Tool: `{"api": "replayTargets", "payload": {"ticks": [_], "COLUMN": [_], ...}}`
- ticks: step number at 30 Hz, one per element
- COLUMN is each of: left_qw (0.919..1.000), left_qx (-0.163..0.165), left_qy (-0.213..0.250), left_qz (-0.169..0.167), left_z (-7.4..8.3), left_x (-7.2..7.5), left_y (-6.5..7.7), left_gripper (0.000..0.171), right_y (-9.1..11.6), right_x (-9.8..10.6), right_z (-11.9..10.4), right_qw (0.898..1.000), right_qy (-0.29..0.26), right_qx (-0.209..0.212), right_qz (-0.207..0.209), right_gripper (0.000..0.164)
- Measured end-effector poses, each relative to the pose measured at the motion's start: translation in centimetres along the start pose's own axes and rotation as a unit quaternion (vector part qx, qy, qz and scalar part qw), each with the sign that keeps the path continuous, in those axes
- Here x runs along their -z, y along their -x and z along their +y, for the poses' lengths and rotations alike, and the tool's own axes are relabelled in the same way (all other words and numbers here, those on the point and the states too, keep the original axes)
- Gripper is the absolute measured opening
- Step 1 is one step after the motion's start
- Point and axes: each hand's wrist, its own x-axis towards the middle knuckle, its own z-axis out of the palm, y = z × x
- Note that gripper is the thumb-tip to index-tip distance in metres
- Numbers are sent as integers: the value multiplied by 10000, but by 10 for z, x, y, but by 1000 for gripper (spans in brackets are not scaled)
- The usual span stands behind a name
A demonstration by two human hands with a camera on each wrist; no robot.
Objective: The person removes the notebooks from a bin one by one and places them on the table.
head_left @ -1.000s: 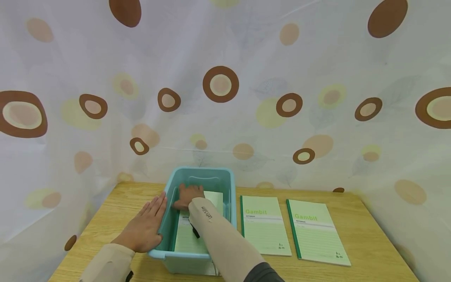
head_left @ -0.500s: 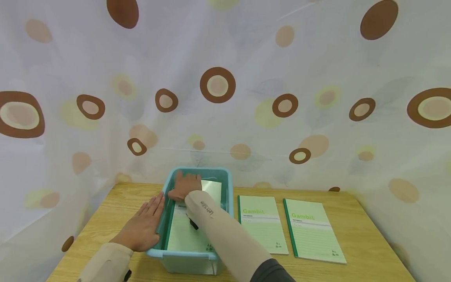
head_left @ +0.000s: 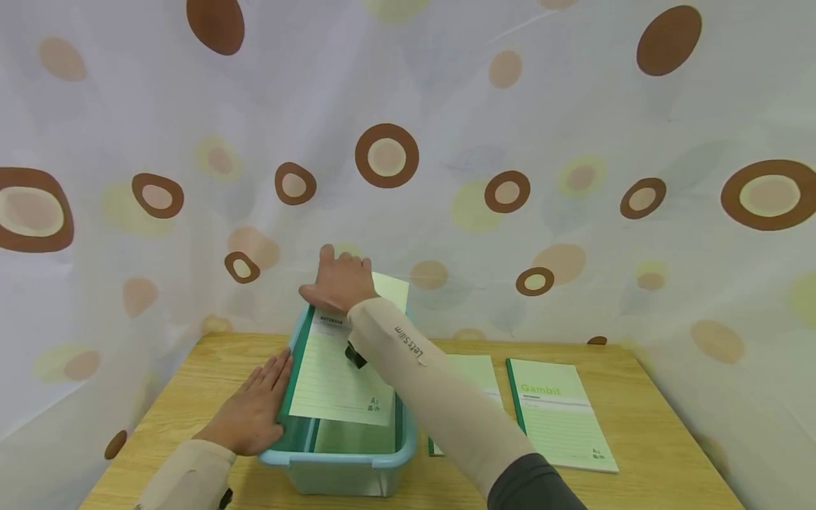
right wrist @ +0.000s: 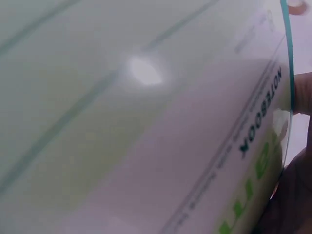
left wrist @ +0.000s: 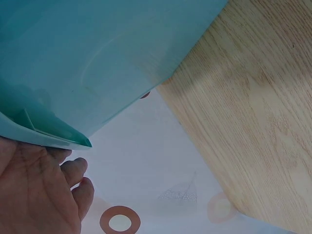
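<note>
My right hand [head_left: 341, 281] grips the upper part of a pale green notebook [head_left: 338, 375] with a dark green spine and lifts it, tilted, above a light blue plastic bin [head_left: 338, 478]. In the right wrist view the notebook's cover [right wrist: 161, 131] fills most of the picture, with the thumb [right wrist: 303, 92] at its spine edge. Below it, another notebook [head_left: 353, 438] shows inside the bin. My left hand [head_left: 248, 407] lies with straight fingers along the bin's left rim; in the left wrist view the fingers [left wrist: 75, 170] are right at the rim.
Two more green notebooks lie flat on the wooden table [head_left: 191, 375] right of the bin. The nearer notebook [head_left: 474, 372] is partly hidden by my right forearm; the other notebook [head_left: 561, 414] is in full view. A patterned curtain [head_left: 446, 142] hangs behind the table.
My right hand has risen up and away from inside the bin, bringing the notebook out with it and exposing another beneath. The left hand has stayed at the rim.
</note>
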Motion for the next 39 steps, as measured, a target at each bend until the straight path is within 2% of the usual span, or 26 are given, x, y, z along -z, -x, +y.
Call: {"api": "replayTargets", "payload": {"ticks": [4, 9, 12, 15, 20, 27, 32, 39], "left_qw": [9998, 9997, 9998, 9998, 9996, 9997, 9997, 9997], "left_qx": [-112, -135, -111, -122, -193, -192, -159, -170], "left_qy": [-85, -131, -143, -168, -182, -172, -158, -182], "left_qz": [135, 140, 29, -46, 10, 17, -16, -32], "left_z": [-1, -1, 0, 1, 1, -1, -2, -2], "left_x": [-1, -1, -1, -2, -2, -3, -3, -2], "left_y": [1, 1, 1, 1, 3, 2, 1, 0], "left_gripper": [82, 81, 81, 81, 81, 81, 81, 81], "right_y": [6, 16, 26, 40, 70, 109, 130, 154], "right_x": [40, 83, 97, 98, 77, 29, -10, -65], "right_z": [10, 36, 58, 81, 120, 160, 174, 179], "right_qw": [9990, 9965, 9960, 9974, 9993, 9996, 9999, 9998], "right_qy": [-424, -779, -781, -561, -91, 171, 76, 140], "right_qx": [7, -189, -299, -308, -224, -185, -134, 4], "right_qz": [128, 240, 305, 338, 293, 109, -1, 156], "right_gripper": [42, 37, 37, 36, 30, 33, 27, 32]}}
